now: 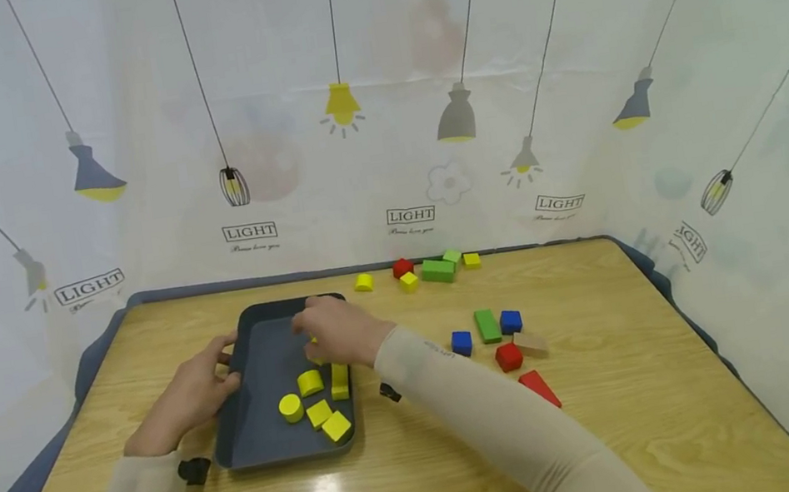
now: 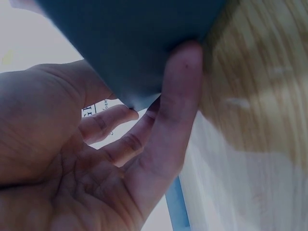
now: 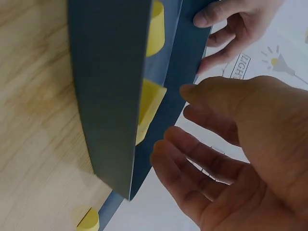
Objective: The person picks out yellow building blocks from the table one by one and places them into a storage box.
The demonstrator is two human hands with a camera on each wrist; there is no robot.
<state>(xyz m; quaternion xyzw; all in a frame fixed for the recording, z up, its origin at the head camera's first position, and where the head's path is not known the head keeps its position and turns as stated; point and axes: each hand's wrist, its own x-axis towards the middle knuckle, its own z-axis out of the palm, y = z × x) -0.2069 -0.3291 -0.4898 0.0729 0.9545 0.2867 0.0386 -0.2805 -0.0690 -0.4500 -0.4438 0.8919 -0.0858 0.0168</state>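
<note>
A dark grey tray (image 1: 251, 438) lies on the table with several yellow blocks in it. Among them are a cylinder (image 1: 291, 408), a half-round block (image 1: 310, 382) and a long block (image 1: 339, 381). My left hand (image 1: 188, 393) pinches the tray's left wall, thumb over the rim and fingers against the outside. My right hand (image 1: 341, 329) is over the tray's far right part. In the right wrist view its fingers are loosely bent and hold nothing, near a yellow block (image 3: 150, 103) inside the tray. From the head, that hand partly covers a yellow block (image 1: 314, 353).
On the wooden table, blue cubes (image 1: 462, 343), a green block (image 1: 487, 326), a red block (image 1: 509, 357) and a red triangle (image 1: 540, 389) lie right of the tray. Toward the back edge are a long green block (image 1: 438, 270) and a yellow half-round block (image 1: 364, 282).
</note>
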